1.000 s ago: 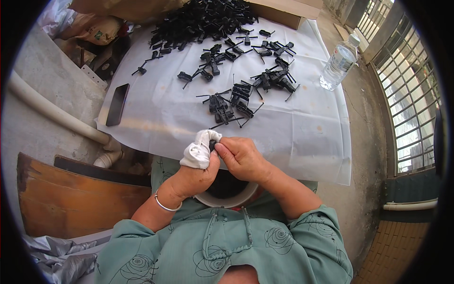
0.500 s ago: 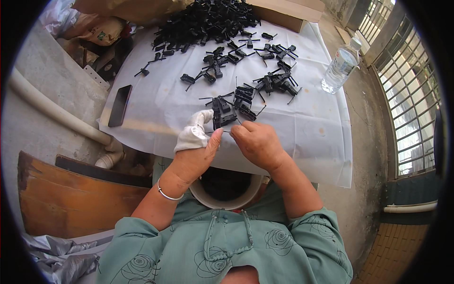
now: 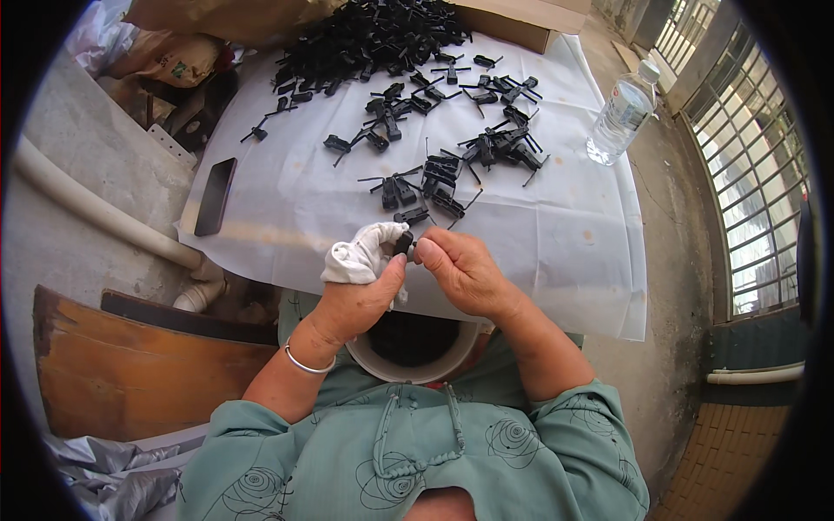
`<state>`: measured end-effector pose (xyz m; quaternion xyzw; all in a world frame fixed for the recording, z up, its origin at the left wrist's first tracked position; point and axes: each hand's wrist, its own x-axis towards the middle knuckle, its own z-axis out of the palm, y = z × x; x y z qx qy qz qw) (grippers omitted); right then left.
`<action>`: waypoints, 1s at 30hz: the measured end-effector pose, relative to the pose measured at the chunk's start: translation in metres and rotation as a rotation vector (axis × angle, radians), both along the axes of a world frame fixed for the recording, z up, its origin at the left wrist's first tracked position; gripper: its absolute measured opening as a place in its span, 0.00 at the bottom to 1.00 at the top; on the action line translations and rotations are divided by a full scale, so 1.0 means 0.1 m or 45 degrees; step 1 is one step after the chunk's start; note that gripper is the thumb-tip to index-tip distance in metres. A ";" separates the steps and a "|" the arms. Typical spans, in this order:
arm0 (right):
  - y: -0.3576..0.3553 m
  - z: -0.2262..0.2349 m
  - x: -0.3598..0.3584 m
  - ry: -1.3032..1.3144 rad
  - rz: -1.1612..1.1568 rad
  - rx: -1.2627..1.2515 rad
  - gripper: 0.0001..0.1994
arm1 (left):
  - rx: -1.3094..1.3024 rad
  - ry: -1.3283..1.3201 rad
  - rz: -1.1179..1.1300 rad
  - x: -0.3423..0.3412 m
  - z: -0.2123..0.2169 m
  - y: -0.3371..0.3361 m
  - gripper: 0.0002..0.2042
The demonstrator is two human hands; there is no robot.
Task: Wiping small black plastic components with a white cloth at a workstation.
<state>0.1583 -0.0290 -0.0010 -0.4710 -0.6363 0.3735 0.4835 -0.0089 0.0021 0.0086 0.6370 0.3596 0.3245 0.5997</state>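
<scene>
My left hand, its fingers wrapped in a white cloth or glove, pinches a small black plastic part between thumb and fingers. At the part's right side, my right hand is closed with thumb against forefinger, gripping what looks like its thin stem; the fingertips partly hide it. Just beyond my hands lies a loose group of similar black parts with thin rods sticking out. Below, between my knees, a white bucket has a dark inside whose contents I cannot make out.
A heap of black parts covers the far end of the white-sheeted table, beside a cardboard box. A phone lies at the left edge. Near the right edge stands a clear water bottle.
Both hands have drawn slightly back from the group of parts. One black part now shows clearly between them, and my right hand has turned so its thumb is uppermost.
</scene>
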 end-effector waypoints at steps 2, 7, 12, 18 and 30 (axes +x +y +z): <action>0.00 -0.04 -0.02 -0.103 0.049 0.140 0.12 | 0.033 0.010 0.037 0.03 -0.01 -0.04 0.15; -0.01 -0.09 -0.12 -0.079 -0.054 0.008 0.11 | 0.864 0.313 0.144 0.04 -0.09 -0.07 0.15; -0.02 -0.05 -0.07 0.009 0.003 0.013 0.10 | 0.427 -0.002 0.048 0.04 0.01 -0.07 0.17; -0.01 0.02 0.12 -0.498 0.088 -0.110 0.06 | 0.005 -0.160 0.045 -0.07 0.01 0.03 0.15; -0.02 0.03 0.07 -0.078 0.116 0.066 0.08 | 0.243 0.085 -0.105 0.00 0.00 -0.02 0.13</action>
